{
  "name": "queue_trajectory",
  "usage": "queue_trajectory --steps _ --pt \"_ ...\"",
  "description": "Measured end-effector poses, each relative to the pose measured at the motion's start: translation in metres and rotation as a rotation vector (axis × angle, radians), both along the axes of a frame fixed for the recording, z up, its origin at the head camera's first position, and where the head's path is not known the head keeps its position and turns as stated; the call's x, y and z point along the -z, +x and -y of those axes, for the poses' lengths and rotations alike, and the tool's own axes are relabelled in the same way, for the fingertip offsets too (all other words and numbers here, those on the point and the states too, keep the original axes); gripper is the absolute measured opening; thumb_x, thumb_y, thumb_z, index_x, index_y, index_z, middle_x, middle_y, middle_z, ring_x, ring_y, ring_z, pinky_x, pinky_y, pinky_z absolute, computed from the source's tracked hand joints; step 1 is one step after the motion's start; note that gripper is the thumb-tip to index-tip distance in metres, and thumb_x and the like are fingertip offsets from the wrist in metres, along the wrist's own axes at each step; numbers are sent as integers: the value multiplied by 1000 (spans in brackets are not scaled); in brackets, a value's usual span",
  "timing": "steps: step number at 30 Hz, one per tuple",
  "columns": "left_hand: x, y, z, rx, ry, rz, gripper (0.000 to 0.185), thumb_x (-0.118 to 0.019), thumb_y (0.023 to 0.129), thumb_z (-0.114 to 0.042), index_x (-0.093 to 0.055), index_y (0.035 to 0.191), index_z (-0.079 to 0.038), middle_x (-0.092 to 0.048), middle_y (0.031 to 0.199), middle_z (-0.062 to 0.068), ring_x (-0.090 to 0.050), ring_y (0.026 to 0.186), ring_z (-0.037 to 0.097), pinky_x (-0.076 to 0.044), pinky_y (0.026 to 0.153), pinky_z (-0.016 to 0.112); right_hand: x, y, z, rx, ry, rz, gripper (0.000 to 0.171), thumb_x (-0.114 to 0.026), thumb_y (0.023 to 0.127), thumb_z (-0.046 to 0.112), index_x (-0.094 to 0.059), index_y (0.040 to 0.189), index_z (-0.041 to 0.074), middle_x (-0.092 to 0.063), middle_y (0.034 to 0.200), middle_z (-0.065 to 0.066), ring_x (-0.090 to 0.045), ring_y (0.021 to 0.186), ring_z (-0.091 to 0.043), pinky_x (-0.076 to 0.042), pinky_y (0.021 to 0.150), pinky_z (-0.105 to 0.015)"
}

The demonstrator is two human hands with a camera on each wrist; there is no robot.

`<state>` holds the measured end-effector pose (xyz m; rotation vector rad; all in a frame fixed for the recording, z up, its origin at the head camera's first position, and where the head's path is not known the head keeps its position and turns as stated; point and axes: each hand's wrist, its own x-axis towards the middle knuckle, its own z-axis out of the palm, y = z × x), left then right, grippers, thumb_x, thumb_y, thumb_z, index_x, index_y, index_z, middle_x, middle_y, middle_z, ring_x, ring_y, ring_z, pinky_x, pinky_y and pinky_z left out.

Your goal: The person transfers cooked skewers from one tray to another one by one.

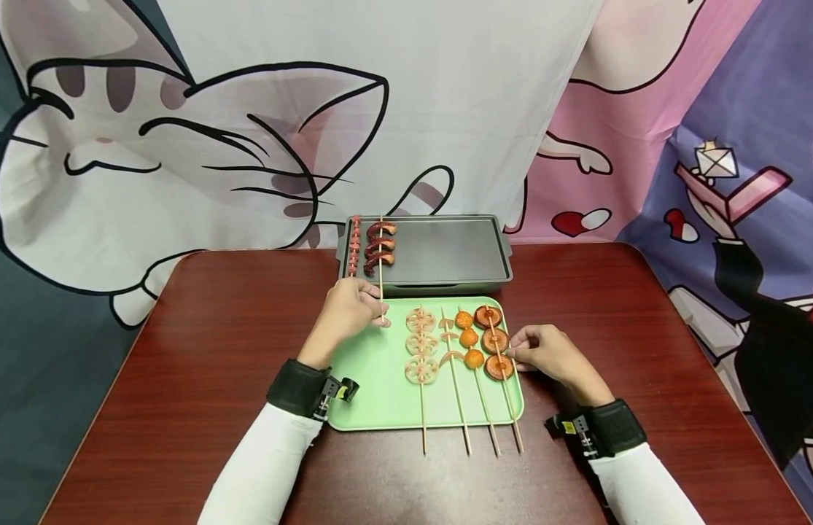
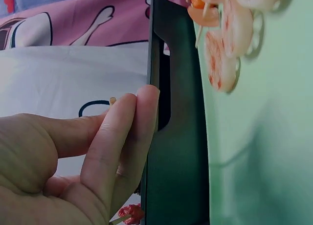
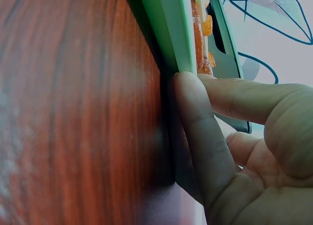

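Observation:
Between thumb and fingers my left hand (image 1: 347, 310) pinches the lower stick of a skewer (image 1: 380, 245) with dark red-brown curved pieces, over the left part of a grey baking tray (image 1: 445, 251). The stick's end (image 2: 113, 101) pokes out above the fingers in the left wrist view. Just left of it in the baking tray lies a thin skewer of red pieces (image 1: 354, 244). My right hand (image 1: 544, 354) grips the right rim of a light green tray (image 1: 373, 394), thumb above and fingers outside and under, as the right wrist view shows.
On the green tray lie skewers of lotus root slices (image 1: 421, 370), curved pinkish pieces (image 1: 452, 356), orange balls (image 1: 474, 359) and brown mushroom-like rounds (image 1: 499, 367). Their sticks overhang its front edge. Printed cloth (image 1: 458, 102) hangs behind the wooden table (image 1: 249, 321).

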<state>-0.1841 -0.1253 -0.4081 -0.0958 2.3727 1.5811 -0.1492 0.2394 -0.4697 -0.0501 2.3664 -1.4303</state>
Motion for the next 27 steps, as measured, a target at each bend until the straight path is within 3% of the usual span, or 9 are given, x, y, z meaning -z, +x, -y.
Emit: queue_trajectory --steps 6,15,27 --pt "-6 9 -1 1 75 18 34 -66 96 3 -59 128 11 -74 103 29 -79 72 22 -63 79 39 0 0 0 -1 0 3 14 -73 93 3 -67 99 -9 -70 83 -8 -68 71 -9 -62 66 -26" --pt "-8 23 -1 6 231 115 37 -58 97 8 -51 133 13 -66 116 33 -79 75 23 -63 85 38 -1 0 0 -8 5 3 14 -71 94 2 -67 100 -10 -69 83 -8 -68 72 -10 -62 66 -26" --pt "0 47 0 47 371 138 33 -61 96 14 -49 126 16 -62 93 16 -77 72 26 -64 75 34 -1 0 0 -15 10 5 12 -70 95 1 -67 100 -10 -69 83 -7 -68 72 -10 -62 66 -26"
